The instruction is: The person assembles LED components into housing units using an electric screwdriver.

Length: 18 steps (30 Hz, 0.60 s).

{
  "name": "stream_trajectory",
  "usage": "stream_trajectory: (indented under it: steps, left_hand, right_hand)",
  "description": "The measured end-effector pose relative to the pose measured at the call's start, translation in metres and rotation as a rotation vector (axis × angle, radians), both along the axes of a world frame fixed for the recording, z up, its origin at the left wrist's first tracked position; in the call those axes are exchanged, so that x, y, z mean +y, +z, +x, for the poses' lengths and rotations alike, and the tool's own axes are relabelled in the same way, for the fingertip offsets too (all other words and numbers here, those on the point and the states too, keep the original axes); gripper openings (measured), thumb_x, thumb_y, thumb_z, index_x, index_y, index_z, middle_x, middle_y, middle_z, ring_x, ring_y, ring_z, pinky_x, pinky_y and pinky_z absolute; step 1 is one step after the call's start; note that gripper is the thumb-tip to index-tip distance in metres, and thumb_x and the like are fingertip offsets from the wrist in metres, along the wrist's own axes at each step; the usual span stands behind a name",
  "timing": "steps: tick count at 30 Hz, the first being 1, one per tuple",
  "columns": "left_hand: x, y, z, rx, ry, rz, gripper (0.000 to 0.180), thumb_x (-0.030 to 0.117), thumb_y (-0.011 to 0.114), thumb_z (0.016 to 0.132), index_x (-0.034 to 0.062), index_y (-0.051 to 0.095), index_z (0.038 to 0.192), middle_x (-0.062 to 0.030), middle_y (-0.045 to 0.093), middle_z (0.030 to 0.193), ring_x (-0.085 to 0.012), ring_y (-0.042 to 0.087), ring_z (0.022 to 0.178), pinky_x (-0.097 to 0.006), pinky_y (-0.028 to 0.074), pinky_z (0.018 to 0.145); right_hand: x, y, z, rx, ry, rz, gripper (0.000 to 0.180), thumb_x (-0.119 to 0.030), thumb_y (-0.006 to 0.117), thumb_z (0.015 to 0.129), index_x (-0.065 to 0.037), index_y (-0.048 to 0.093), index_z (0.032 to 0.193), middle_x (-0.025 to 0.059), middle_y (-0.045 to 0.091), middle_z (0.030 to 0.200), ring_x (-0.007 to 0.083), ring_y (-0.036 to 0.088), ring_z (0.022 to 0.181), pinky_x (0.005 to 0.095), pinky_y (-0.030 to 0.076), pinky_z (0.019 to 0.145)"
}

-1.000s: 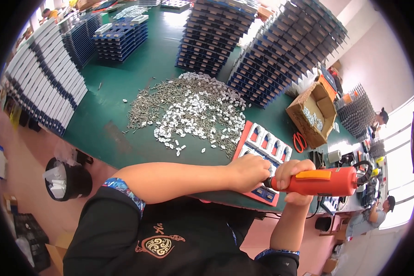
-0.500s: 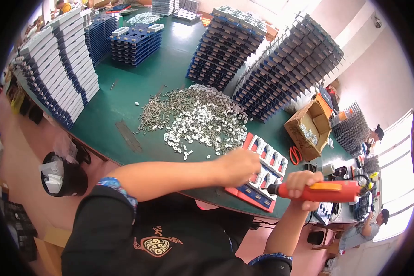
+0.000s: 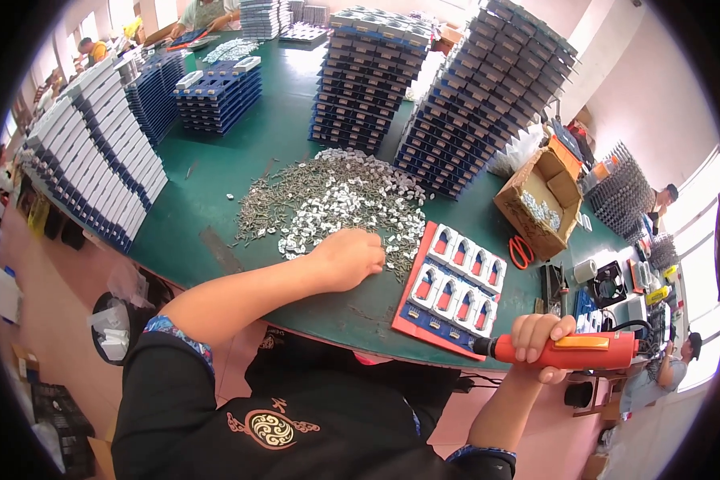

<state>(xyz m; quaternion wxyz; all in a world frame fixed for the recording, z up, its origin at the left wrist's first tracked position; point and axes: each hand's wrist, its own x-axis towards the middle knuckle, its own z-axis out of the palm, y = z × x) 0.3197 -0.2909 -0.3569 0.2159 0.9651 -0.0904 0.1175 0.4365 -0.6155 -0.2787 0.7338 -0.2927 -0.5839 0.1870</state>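
Observation:
My right hand [image 3: 534, 342] is wrapped around a red electric screwdriver [image 3: 596, 352] with an orange lever. Its black nose points left, by the near right corner of a red fixture [image 3: 402, 322]. On the fixture lies a blue panel [image 3: 434, 322] carrying two rows of white plastic housings [image 3: 448, 298] with arched openings. My left hand [image 3: 348, 260] is closed, fingers curled, at the near edge of a heap of small white plastic pieces [image 3: 352, 212] mixed with screws [image 3: 268, 200]. Whatever its fingertips hold, if anything, is hidden.
Tall stacks of panels [image 3: 360, 88] [image 3: 476, 104] stand at the back, another stack [image 3: 96, 152] at left. A cardboard box [image 3: 540, 204] with small parts and orange-handled scissors [image 3: 521, 252] lie right. A black bin [image 3: 112, 324] stands on the floor. Other people [image 3: 668, 368] sit farther off.
My left hand has moved left from above the housings to the heap's edge. My right hand and the screwdriver have shifted slightly right and down, off the housings. The view has turned a little.

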Motion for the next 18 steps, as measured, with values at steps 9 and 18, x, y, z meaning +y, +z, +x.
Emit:
stream_trajectory:
  steps: [9,18]
  left_hand:
    - [-0.005,0.0,0.0,-0.085,-0.226,-0.152,0.008,0.015,0.07,0.08,0.0093,0.07,0.086,-0.0055,0.06,0.082,-0.0278,0.06,0.083,-0.04,0.049,0.073]
    - [0.015,-0.001,0.04,-0.12,-0.477,-0.014,0.007,0.013,0.07,0.078,0.0107,0.07,0.085,-0.0038,0.061,0.084,-0.027,0.059,0.083,-0.04,0.048,0.072]
  right_hand:
    - [-0.01,-0.006,-0.007,0.061,0.004,0.001,0.052,-0.016,0.082,0.07,-0.004,0.054,0.112,0.0058,0.063,0.074,0.019,0.062,0.063,0.0294,0.045,0.057]
    - [-0.01,-0.006,-0.008,0.083,-0.013,-0.011,0.051,-0.017,0.082,0.07,-0.005,0.055,0.111,0.0056,0.064,0.072,0.0175,0.061,0.061,0.0284,0.045,0.057]
